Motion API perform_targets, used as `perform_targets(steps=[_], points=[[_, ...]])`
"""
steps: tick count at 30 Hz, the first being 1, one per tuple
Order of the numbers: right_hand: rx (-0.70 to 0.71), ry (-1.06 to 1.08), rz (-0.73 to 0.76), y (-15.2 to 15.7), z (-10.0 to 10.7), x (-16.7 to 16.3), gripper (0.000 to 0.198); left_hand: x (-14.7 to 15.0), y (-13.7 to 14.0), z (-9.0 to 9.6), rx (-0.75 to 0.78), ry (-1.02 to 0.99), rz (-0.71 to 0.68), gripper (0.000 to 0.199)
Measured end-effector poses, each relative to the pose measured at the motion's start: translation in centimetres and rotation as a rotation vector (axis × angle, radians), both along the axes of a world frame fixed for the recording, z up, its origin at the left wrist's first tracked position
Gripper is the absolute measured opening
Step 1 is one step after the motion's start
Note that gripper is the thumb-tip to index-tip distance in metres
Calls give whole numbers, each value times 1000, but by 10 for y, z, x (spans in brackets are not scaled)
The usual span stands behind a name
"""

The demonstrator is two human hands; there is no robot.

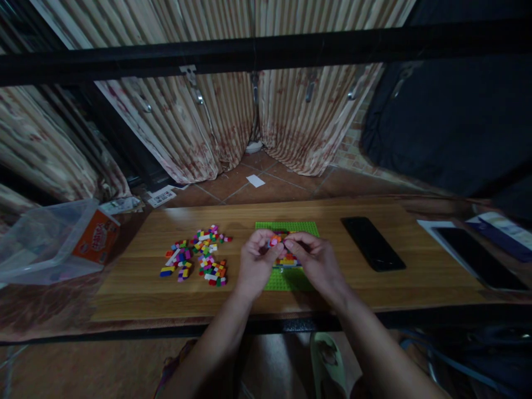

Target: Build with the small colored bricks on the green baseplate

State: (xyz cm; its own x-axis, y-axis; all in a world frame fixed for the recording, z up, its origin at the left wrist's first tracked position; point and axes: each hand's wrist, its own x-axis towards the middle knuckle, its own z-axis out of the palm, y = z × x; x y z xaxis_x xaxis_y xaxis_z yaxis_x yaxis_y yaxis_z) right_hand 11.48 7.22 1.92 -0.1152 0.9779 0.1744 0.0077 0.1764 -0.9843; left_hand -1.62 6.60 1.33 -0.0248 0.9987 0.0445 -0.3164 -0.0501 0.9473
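Note:
Both hands meet above a green baseplate [288, 281] on the wooden board. My left hand [258, 256] is closed, pinching small toy bricks [275, 240] in orange and pink. The fingers of my right hand [312, 256] are pressed together close beside them; what they hold, if anything, is too small to make out. Beneath the hands, a row of multicoloured bricks [288, 260] sits on the baseplate, partly hidden by the fingers. Loose bricks in many colours lie to the left in a few piles, one pile [213, 270] nearest my left hand.
A black phone [373, 244] lies right of the baseplate on the wooden board [137, 299]. Farther right is a dark tablet-like device [482, 257]. A clear plastic bin [45, 244] with an orange label stands at the left. Striped curtains [199, 127] hang behind.

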Motion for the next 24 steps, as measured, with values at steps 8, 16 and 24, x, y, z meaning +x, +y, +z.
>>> perform_targets(steps=[8, 16, 24], points=[[-89, 112, 14, 1, 2, 1, 23, 0, -1, 0, -16, -94, -40, 32], [45, -180, -176, 14, -10, 29, 22, -6, 4, -2, -50, -37, 69, 29], [249, -624, -62, 12, -16, 39, 13, -9, 7, -7, -108, -3, 152, 25]])
